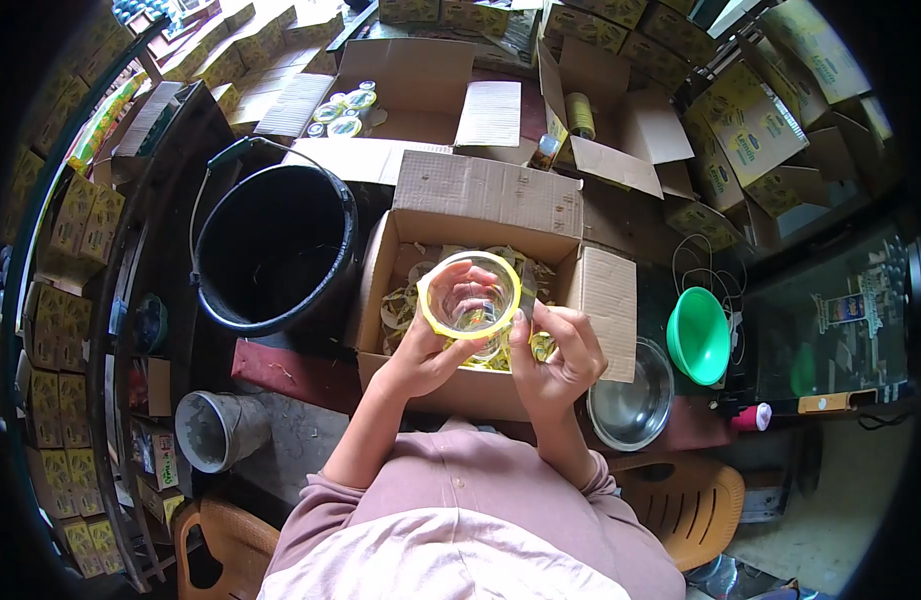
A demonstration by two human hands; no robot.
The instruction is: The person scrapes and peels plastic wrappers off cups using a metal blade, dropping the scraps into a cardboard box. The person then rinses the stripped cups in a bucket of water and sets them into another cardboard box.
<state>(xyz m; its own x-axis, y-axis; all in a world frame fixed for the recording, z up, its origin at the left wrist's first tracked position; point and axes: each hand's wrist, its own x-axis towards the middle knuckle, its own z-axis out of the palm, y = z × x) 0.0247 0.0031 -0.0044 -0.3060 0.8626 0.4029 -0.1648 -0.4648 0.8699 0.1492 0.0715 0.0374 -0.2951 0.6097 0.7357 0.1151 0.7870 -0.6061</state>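
Observation:
My left hand (417,355) is wrapped round a clear plastic cup (442,325) with a yellow rim, its mouth facing up towards me. Its fingers show through the clear wall. Close to the cup's right side, my right hand (560,360) is closed in a pinch on a thin, flat greyish piece (528,285); I cannot make out its kind. Both hands are above an open cardboard box (375,290). Inside that box lie yellow and whitish strips (395,305), partly hidden by the cup and hands.
A black bucket (208,240) stands left of the box, a grey bucket (220,430) lower down. To the right are a clear bowl (630,395) and a green bowl (698,335). Behind, another open carton (410,65) holds several yellow-lidded cups (345,127). Chairs (680,500) flank me.

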